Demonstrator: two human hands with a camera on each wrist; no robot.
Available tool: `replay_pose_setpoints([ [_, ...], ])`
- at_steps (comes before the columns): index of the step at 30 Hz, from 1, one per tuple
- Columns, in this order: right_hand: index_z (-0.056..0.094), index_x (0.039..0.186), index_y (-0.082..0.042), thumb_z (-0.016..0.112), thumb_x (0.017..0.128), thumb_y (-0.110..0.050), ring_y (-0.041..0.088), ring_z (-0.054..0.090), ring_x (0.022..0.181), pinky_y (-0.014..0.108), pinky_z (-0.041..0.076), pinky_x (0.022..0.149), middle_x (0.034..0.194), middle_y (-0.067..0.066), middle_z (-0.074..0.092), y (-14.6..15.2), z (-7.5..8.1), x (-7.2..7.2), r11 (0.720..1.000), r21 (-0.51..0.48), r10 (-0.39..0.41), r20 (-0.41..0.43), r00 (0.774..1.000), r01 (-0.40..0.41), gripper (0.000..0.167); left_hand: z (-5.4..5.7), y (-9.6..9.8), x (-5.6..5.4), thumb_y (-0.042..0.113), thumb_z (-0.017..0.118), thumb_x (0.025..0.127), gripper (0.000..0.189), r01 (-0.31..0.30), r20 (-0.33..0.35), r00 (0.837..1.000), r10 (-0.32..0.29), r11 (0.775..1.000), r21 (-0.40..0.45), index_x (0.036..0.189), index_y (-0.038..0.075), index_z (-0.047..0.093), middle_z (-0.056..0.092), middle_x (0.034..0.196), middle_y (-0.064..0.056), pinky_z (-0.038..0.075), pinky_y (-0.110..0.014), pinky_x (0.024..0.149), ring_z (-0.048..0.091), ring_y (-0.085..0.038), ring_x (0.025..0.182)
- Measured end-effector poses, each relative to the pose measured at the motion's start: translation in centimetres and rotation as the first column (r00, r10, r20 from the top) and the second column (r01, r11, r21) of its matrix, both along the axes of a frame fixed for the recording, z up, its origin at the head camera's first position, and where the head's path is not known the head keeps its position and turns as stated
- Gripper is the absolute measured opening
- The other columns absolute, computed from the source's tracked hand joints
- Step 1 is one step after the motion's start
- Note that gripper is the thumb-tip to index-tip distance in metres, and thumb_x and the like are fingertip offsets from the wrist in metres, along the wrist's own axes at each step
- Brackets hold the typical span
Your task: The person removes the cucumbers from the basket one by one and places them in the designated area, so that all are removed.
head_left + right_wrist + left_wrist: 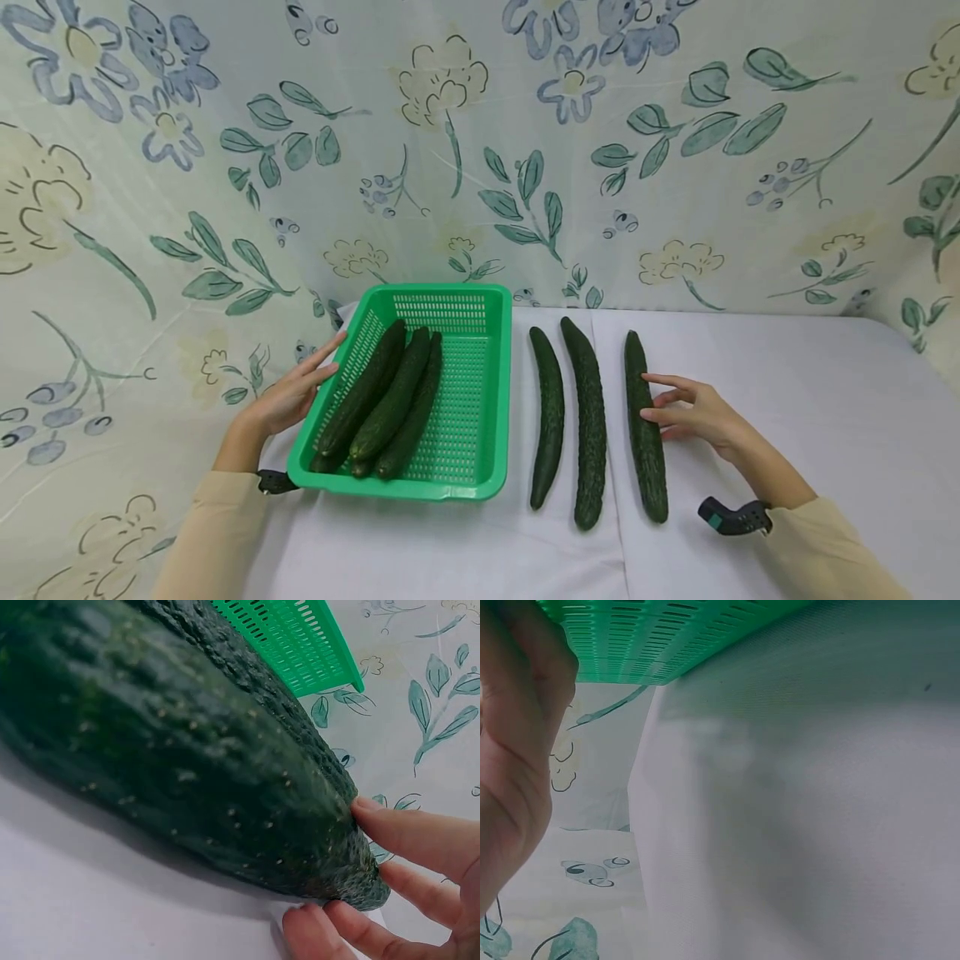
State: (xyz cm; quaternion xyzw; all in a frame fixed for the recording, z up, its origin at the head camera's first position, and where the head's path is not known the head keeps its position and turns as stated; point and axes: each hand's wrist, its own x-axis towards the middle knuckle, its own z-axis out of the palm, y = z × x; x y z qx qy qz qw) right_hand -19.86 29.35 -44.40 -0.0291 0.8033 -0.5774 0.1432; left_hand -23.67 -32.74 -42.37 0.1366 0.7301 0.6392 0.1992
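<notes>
A green plastic basket stands at the centre left with several dark green cucumbers piled along its left side. My left hand rests against the basket's outer left wall, its extended fingertips at the rim. The left wrist view shows that hand beside the slotted wall. To the right, my right hand holds the rightmost cucumber by its upper half, fingertips on top and along its right side. Close up, the bumpy cucumber lies along the white cloth, with the right hand's fingers at its far end.
Two more cucumbers, a slimmer one and a longer one, lie side by side between the basket and the right hand. White cloth covers the table. A floral curtain hangs behind it and at the left.
</notes>
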Motion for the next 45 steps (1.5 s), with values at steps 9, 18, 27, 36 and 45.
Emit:
replay_pose_setpoints([
  [9, 0.033, 0.152, 0.006, 0.076, 0.09, -0.013, 0.022, 0.068, 0.083, 0.043, 0.059, 0.073, 0.115, 0.025, 0.055, 0.6, 0.2, -0.1, 1.0, -0.007, 0.007, -0.002, 1.0, -0.007, 0.077, 0.1, 0.1, 0.1, 0.026, 0.034, 0.112, 0.058, 0.004, -0.001, 1.0, -0.004, 1.0, 0.002, 0.162, 0.034, 0.005, 0.006, 0.165, -0.017, 0.041, -0.022, 0.047, 0.035, -0.008, 0.039],
  [18, 0.033, 0.152, 0.006, 0.076, 0.091, -0.018, 0.03, 0.071, 0.083, 0.042, 0.058, 0.075, 0.114, 0.025, 0.056, 0.3, 2.0, -0.9, 0.999, 0.038, -0.004, -0.046, 0.999, 0.006, 0.078, 0.1, 0.0, 0.2, 0.027, 0.034, 0.112, 0.058, -0.01, -0.007, 1.0, 0.01, 1.0, -0.014, 0.162, 0.035, 0.007, 0.008, 0.164, -0.017, 0.039, -0.022, 0.044, 0.035, -0.007, 0.039],
  [27, 0.034, 0.152, 0.004, 0.074, 0.093, -0.02, 0.03, 0.069, 0.093, 0.041, 0.058, 0.078, 0.122, 0.03, 0.05, -1.8, 4.6, -2.0, 1.0, 0.008, -0.003, -0.077, 0.997, 0.004, 0.075, 0.0, -0.2, 0.1, 0.024, 0.032, 0.112, 0.057, 0.013, 0.012, 1.0, -0.013, 0.999, 0.038, 0.162, 0.035, 0.006, 0.051, 0.144, -0.004, 0.05, -0.024, 0.06, 0.046, -0.009, 0.045],
  [36, 0.036, 0.152, 0.002, 0.072, 0.094, -0.018, 0.031, 0.067, 0.095, 0.041, 0.058, 0.079, 0.119, 0.028, 0.05, -5.4, 7.3, -3.4, 0.996, -0.08, 0.041, -0.094, 0.995, -0.048, 0.071, 0.1, -0.2, 0.2, 0.025, 0.034, 0.112, 0.057, -0.003, -0.006, 1.0, 0.003, 1.0, 0.001, 0.162, 0.035, 0.007, 0.044, 0.15, -0.005, 0.043, -0.022, 0.049, 0.038, -0.007, 0.04],
  [45, 0.04, 0.151, -0.001, 0.071, 0.094, -0.012, 0.033, 0.066, 0.095, 0.043, 0.057, 0.082, 0.121, 0.026, 0.049, -9.6, 9.5, -4.4, 0.983, -0.148, 0.093, -0.1, 0.991, -0.107, 0.065, 0.0, -0.4, 0.1, 0.024, 0.033, 0.112, 0.057, 0.011, -0.004, 1.0, -0.011, 1.0, 0.022, 0.162, 0.034, 0.007, 0.051, 0.144, -0.003, 0.045, -0.022, 0.05, 0.042, -0.007, 0.041],
])
